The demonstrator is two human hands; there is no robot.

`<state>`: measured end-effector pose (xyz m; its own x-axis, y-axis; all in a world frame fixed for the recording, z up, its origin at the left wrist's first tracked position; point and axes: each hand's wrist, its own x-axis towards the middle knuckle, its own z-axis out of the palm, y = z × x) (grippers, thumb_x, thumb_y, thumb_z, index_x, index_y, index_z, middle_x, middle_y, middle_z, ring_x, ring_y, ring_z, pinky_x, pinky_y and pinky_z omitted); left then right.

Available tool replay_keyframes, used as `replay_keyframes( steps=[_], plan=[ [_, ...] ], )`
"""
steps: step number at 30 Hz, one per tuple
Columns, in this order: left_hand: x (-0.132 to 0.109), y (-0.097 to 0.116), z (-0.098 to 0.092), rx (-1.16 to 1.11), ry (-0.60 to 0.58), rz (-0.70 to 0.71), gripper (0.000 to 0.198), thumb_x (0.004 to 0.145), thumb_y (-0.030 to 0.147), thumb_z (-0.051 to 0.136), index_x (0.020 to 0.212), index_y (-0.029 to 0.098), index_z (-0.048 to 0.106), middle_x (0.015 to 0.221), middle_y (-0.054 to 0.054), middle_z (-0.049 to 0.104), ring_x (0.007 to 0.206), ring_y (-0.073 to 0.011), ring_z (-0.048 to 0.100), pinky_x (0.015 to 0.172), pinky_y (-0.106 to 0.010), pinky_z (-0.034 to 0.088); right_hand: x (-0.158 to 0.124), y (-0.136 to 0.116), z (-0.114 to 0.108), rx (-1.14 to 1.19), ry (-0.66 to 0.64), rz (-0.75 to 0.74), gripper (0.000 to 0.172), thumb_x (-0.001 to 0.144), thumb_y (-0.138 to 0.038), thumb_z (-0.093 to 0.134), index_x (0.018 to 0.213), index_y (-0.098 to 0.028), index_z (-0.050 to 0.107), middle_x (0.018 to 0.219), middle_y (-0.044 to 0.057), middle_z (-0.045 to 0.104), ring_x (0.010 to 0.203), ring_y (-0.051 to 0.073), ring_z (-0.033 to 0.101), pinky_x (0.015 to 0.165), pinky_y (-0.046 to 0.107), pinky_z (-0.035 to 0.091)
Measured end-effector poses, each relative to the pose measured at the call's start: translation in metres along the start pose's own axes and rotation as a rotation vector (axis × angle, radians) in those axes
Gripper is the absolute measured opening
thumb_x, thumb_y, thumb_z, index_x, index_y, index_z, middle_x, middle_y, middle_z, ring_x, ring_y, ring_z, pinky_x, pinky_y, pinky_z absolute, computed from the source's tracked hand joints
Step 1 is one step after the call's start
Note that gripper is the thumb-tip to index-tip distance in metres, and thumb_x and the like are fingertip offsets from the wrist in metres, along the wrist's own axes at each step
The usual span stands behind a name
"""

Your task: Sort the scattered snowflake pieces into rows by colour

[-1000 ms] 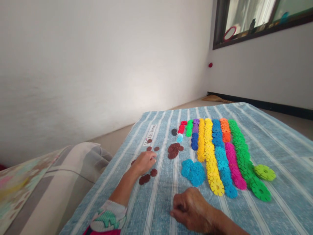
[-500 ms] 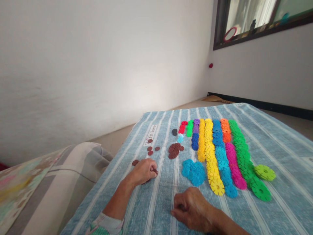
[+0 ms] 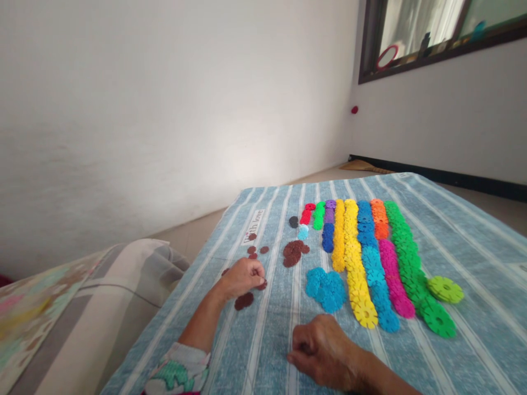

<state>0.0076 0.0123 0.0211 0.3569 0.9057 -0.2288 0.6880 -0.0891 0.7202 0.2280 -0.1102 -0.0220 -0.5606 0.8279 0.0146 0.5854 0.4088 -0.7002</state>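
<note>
My left hand (image 3: 242,275) is closed in a pinch, its fingertips at a small brown disc (image 3: 262,285) on the striped cloth. Just below that hand lies a group of brown discs (image 3: 244,300), and more loose brown discs (image 3: 252,250) are spread above it. My right hand (image 3: 321,351) rests curled on the cloth at the lower middle; whatever is inside its fingers is hidden. Beyond it sits a cluster of light-blue notched discs (image 3: 326,289). A brown pile (image 3: 293,253) lies farther up.
Overlapping notched discs form rows by colour, among them a yellow row (image 3: 357,263), a magenta row (image 3: 396,280) and a green row (image 3: 411,263). One lime disc (image 3: 445,289) lies to their right. The striped cloth (image 3: 272,351) covers the table, near a white wall (image 3: 164,109).
My left hand has shifted slightly up, uncovering the brown discs below it. My right hand stays where it was.
</note>
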Motion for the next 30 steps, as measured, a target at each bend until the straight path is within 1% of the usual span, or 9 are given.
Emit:
replay_keyframes(
  steps=[3,6,10,15,21,26,30],
  plan=[
    [0.015,0.002,0.0,-0.011,0.12,0.054,0.009,0.064,0.024,0.057,0.062,0.016,0.059,0.053,0.004,0.056,0.05,-0.0094,0.049,0.05,-0.02,0.036,0.0,0.001,0.001,0.001,0.012,-0.006,0.021,0.078,-0.03,0.061,0.061,-0.019,0.056,0.051,-0.007,0.042,0.046,0.007,0.035,0.047,0.021,0.022],
    [0.034,0.007,0.005,0.001,0.249,0.085,0.01,0.065,0.025,0.055,0.064,0.016,0.06,0.053,0.004,0.055,0.051,-0.0099,0.05,0.052,-0.021,0.038,0.0,0.001,0.001,0.015,0.014,-0.004,0.021,0.077,-0.03,0.061,0.06,-0.018,0.056,0.05,-0.007,0.041,0.046,0.007,0.033,0.046,0.021,0.022],
    [0.054,0.012,0.014,-0.008,0.332,0.094,0.01,0.066,0.023,0.055,0.066,0.016,0.061,0.052,0.004,0.056,0.051,-0.0104,0.052,0.053,-0.021,0.039,0.0,0.001,0.001,0.026,0.003,0.0,0.02,0.076,-0.03,0.061,0.061,-0.019,0.056,0.05,-0.007,0.042,0.046,0.007,0.034,0.046,0.02,0.021],
    [0.068,0.012,0.024,0.008,0.342,0.061,0.01,0.067,0.02,0.054,0.069,0.015,0.063,0.049,0.004,0.056,0.05,-0.0105,0.054,0.05,-0.02,0.039,0.001,0.0,-0.002,0.002,-0.006,-0.003,0.019,0.077,-0.029,0.06,0.061,-0.019,0.058,0.05,-0.006,0.045,0.046,0.007,0.036,0.046,0.02,0.022],
    [0.073,0.008,0.029,0.022,0.308,0.044,0.011,0.068,0.015,0.053,0.068,0.015,0.064,0.049,0.005,0.055,0.049,-0.01,0.054,0.05,-0.02,0.04,-0.001,-0.001,-0.002,-0.019,-0.015,-0.01,0.018,0.079,-0.03,0.06,0.064,-0.019,0.061,0.053,-0.005,0.051,0.047,0.008,0.04,0.047,0.021,0.023],
    [0.073,0.007,0.031,0.053,0.311,0.035,0.015,0.069,0.016,0.054,0.074,0.015,0.069,0.057,0.003,0.061,0.052,-0.0107,0.058,0.054,-0.021,0.043,0.0,0.001,0.0,-0.014,-0.008,-0.008,0.019,0.077,-0.03,0.06,0.062,-0.019,0.058,0.051,-0.006,0.047,0.046,0.007,0.038,0.046,0.021,0.022],
    [0.073,0.006,0.032,0.078,0.3,0.04,0.018,0.07,0.016,0.054,0.077,0.015,0.071,0.06,0.003,0.064,0.053,-0.0111,0.059,0.056,-0.022,0.044,0.001,0.002,0.001,0.0,0.002,-0.015,0.021,0.076,-0.03,0.06,0.06,-0.019,0.054,0.051,-0.007,0.044,0.046,0.007,0.035,0.046,0.021,0.02]
  ],
)
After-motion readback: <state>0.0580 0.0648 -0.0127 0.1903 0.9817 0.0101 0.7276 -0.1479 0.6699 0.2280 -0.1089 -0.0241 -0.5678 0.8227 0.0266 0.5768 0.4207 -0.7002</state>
